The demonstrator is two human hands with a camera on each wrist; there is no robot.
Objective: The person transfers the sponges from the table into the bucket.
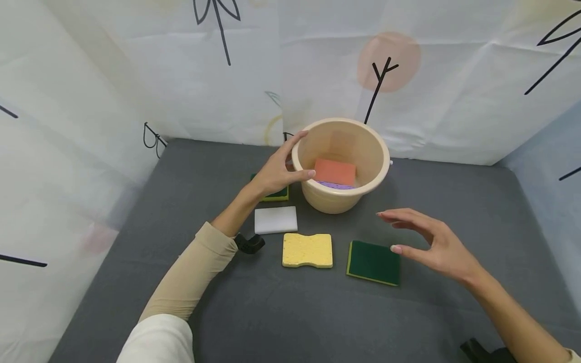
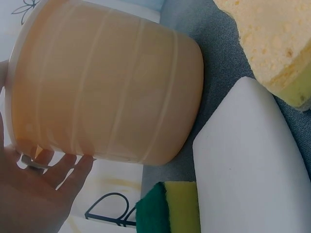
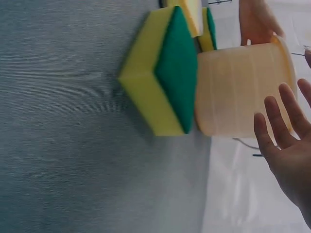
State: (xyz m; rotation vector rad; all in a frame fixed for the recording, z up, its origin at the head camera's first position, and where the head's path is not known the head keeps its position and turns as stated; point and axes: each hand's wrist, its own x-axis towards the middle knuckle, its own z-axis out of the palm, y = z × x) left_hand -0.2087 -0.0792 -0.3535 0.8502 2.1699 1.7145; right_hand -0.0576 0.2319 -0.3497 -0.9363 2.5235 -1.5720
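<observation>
A cream plastic bucket (image 1: 330, 201) stands toward the back of the table. My left hand (image 1: 278, 171) grips its left rim, thumb over the edge and fingers along the outer side. Inside the bucket lie an orange sponge (image 1: 335, 172) and a purple sponge (image 1: 336, 186). My right hand (image 1: 431, 244) hovers with spread fingers over the right side of a green-and-yellow scouring sponge (image 1: 374, 263), holding nothing. In the right wrist view, that sponge (image 3: 177, 73) shows its green top and yellow side, apart from the fingers.
Left of the scouring sponge lies a yellow notched sponge (image 1: 307, 250). A white sponge (image 1: 276, 220) is behind it, and another green-and-yellow sponge (image 1: 275, 196) sits partly hidden beneath my left wrist. White patterned cloth (image 1: 317, 75) hangs behind the grey table (image 1: 272, 312).
</observation>
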